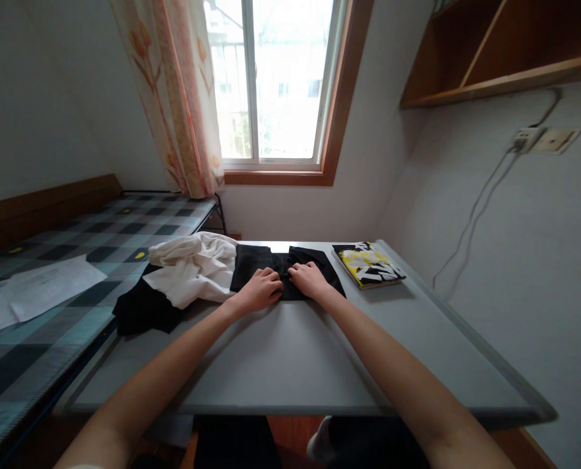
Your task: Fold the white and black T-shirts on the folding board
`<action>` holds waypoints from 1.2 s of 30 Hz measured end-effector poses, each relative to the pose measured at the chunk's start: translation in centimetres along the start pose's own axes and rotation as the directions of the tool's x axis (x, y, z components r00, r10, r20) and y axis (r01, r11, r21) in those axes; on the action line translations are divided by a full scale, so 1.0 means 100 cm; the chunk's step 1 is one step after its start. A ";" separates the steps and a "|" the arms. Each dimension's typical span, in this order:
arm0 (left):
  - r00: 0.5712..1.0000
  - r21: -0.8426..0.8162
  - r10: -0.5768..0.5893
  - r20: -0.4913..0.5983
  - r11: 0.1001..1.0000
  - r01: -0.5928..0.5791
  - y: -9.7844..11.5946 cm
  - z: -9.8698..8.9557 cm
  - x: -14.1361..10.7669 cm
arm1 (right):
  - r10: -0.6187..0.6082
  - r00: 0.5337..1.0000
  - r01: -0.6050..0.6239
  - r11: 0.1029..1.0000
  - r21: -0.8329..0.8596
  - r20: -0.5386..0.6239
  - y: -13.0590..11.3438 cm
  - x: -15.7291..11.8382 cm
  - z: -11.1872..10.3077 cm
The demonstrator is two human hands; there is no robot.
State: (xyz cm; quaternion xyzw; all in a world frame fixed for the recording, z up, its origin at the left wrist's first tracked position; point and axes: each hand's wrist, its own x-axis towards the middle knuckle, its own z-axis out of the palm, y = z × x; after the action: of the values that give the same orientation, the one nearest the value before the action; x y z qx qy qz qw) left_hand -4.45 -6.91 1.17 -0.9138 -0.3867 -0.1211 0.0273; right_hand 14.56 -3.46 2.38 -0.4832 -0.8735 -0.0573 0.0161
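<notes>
A piece of black clothing [314, 257] lies partly folded in the middle of the grey table; I cannot tell which kind of garment it is. My left hand [261, 290] rests on its left part, fingers curled onto the cloth near the centre. My right hand [310, 279] has its bent fingers closed on the right part, a short gap from my left hand. Both forearms reach across the table. Touching the garment's left side is a crumpled white cloth [197, 267]. Under that, more black cloth [146, 309] spreads toward the table's left edge.
A folded black, white and yellow patterned item [368, 264] sits at the right of the table [290, 365]. Left is a bed with a checked cover [144, 218] and papers [51, 283]. A window, a curtain [187, 117], a wall shelf [505, 81] and a plugged-in cord surround it.
</notes>
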 end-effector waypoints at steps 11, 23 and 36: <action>0.981 -0.125 -0.141 -0.132 0.984 0.125 -0.010 0.010 -0.006 | 0.194 0.972 -0.226 0.640 0.735 0.131 -0.004 0.016 -0.025; 0.939 -0.165 -0.028 -0.344 0.986 -0.031 -0.041 -0.046 -0.022 | 0.605 0.796 0.205 -0.324 0.923 0.035 0.086 -0.019 -0.078; 0.987 -0.271 -0.014 -0.157 0.962 -0.030 -0.073 -0.081 -0.051 | 0.805 0.440 -0.387 0.570 0.725 -0.398 0.160 -0.087 -0.050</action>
State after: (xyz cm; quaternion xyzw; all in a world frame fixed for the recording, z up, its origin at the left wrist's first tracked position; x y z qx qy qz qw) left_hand -14.73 -6.52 7.42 -0.8980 -0.3592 -0.2449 -0.0677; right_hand 32.59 -3.00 7.99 -0.6859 -0.5307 0.0202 0.4975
